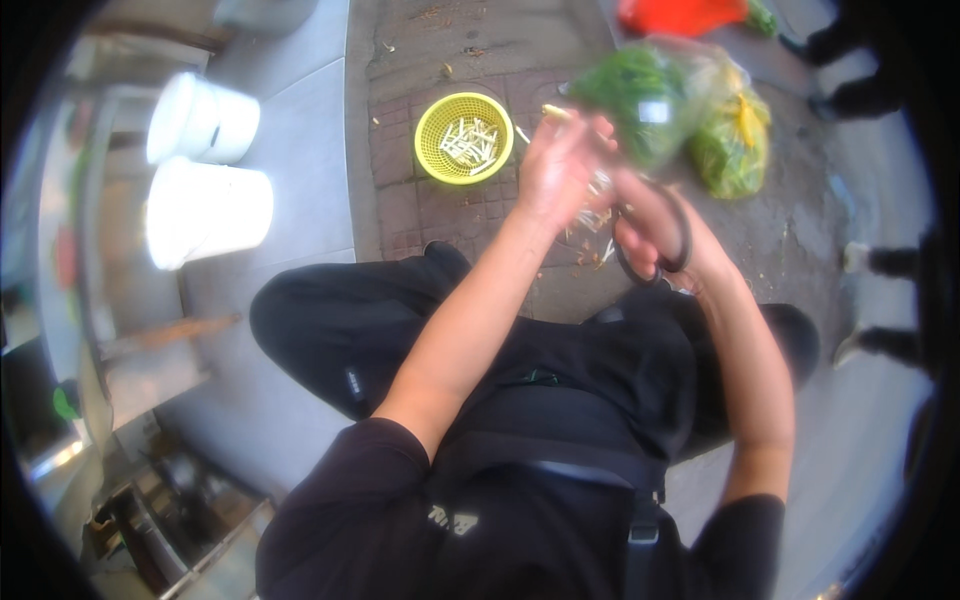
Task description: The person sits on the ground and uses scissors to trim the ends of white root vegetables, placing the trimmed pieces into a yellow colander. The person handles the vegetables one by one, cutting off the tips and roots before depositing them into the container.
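My left hand holds a short pale stalk whose tip sticks out beyond the fingers. In my right hand is a pair of scissors, its dark loop handles around the fingers; the blades are blurred and partly hidden by my left hand. Left of my hands, a yellow plastic basket on the paving holds several cut pale stalk pieces. More pale scraps lie on the ground below my hands.
A clear plastic bag of green vegetables and a yellow-tied bag stand beyond my right hand. A red bag lies farther off. Two white buckets are at the left. Legs and shoes of people show at the right edge.
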`<state>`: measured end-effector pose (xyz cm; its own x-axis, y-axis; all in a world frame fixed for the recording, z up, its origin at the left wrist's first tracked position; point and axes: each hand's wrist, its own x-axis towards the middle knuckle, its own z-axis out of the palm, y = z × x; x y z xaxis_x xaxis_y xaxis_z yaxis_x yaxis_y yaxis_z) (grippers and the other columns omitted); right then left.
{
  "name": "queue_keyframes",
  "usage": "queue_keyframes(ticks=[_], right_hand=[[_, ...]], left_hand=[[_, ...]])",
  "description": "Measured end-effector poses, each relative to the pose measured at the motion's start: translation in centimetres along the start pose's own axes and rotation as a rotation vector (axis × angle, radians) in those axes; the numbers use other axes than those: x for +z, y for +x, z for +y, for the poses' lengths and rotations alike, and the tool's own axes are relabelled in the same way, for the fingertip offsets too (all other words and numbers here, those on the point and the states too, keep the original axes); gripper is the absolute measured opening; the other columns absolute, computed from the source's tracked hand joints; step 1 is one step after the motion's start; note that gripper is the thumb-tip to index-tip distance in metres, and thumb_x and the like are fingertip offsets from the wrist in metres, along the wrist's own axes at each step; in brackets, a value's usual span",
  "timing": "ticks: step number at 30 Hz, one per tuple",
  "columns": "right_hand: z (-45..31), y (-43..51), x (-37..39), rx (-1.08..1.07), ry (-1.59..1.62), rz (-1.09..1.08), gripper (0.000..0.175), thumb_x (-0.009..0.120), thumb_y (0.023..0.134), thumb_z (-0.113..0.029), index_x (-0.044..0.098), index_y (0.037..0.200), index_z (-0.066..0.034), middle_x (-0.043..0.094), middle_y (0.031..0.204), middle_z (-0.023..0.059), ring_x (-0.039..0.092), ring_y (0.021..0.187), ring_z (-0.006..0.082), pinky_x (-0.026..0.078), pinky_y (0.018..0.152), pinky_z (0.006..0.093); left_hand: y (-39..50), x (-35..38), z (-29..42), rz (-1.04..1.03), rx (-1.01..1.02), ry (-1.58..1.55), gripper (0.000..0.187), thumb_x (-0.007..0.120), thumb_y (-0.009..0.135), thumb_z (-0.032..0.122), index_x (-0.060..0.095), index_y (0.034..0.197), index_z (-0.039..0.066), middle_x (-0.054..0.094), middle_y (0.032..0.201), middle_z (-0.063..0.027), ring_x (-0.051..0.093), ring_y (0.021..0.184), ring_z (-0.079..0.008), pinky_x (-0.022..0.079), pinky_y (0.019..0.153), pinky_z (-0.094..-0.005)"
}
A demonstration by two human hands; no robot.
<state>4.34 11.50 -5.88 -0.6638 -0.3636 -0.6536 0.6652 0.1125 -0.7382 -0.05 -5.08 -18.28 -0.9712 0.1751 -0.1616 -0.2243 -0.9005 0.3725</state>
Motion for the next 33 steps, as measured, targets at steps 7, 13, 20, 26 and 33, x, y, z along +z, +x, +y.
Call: queue_keyframes(ticks=[7,13,20,26,33], right_hand=[[-0.6,-1.0,-1.8,0.02,0.058,0.031,0.057,0.049,0.109,-0.052,0.065,0.117,0.0016,0.048,0.06,-0.0047,0.039,0.043,0.0049,0.033,0.041,0.0235],[-0.8,-1.1,-3.1,-0.005,0.14,0.149,0.054,0.051,0.109,-0.052,0.068,0.12,-0.0013,0.045,0.055,-0.008,0.039,0.042,0.0038,0.029,0.039,0.0224],[-1.2,0.0,-3.9,-0.023,0.226,0.17,0.052,0.054,0.109,-0.049,0.065,0.12,0.0011,0.051,0.061,-0.0031,0.044,0.044,0.0071,0.035,0.042,0.0246],[-0.8,0.5,-4.9,-0.025,0.255,0.155,0.053,0.055,0.108,-0.049,0.065,0.118,0.0022,0.054,0.064,0.0,0.046,0.045,0.0093,0.038,0.044,0.0259],[-0.5,0.7,-5.0,-0.026,0.197,0.167,0.05,0.05,0.111,-0.047,0.064,0.125,-0.0016,0.054,0.061,-0.0052,0.051,0.048,0.0061,0.039,0.044,0.0218]], left_hand=[[5.3,-11.3,8.0,0.483,0.229,0.384,0.019,0.067,0.1,0.006,0.06,0.118,0.007,0.066,0.115,-0.017,0.067,0.112,-0.0315,0.057,0.101,-0.0558],[6.1,-18.3,8.3,0.718,0.296,1.28,0.042,0.069,0.091,0.004,0.063,0.132,-0.004,0.074,0.116,-0.0185,0.074,0.099,-0.0254,0.059,0.086,-0.0351],[4.9,-20.3,-2.7,0.279,-0.009,1.873,0.015,0.071,0.088,0.015,0.079,0.096,0.007,0.078,0.094,-0.0152,0.076,0.085,-0.0323,0.058,0.081,-0.0453],[4.7,-22.1,-4.6,0.33,-0.254,2.158,0.022,0.083,0.08,0.024,0.081,0.1,0.015,0.069,0.113,-0.0125,0.068,0.11,-0.0311,0.055,0.094,-0.0437],[3.8,-22.8,-2.2,0.268,-0.316,2.078,0.025,0.088,0.073,0.023,0.075,0.088,0.009,0.075,0.097,-0.0137,0.072,0.094,-0.0309,0.056,0.083,-0.0433]])
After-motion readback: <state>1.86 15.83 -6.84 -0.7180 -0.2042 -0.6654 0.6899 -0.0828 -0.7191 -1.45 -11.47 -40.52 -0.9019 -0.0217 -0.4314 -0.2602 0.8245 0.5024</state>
